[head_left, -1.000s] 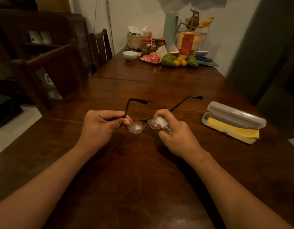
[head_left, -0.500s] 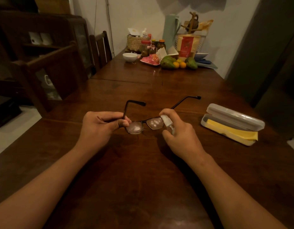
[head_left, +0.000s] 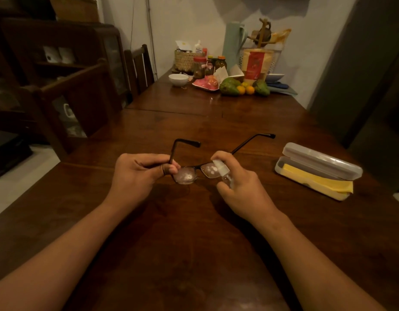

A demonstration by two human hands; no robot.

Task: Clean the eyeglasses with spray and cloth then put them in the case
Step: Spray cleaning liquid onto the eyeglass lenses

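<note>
Spray status: a second ago the spray bottle [head_left: 223, 171] nozzle sat over the right-side lens; now it is drawn back just right of that lens, and both lenses of the eyeglasses [head_left: 187, 176] show white wet patches. I'd call spraying about done, with wiping next. The yellow cloth [head_left: 317, 181] lies untouched in the open case [head_left: 315, 167], well apart at the right of the table [head_left: 194, 243]. Glasses are held just above the table, centre, between both hands. Long axis, lens to lens, runs left-right; the lens fronts face near, and the open temples point far. Left hand [head_left: 138, 173] pinches the frame at the left hinge. Right hand [head_left: 243, 189] is wrapped round the bottle, forefinger on the pump top.
</note>
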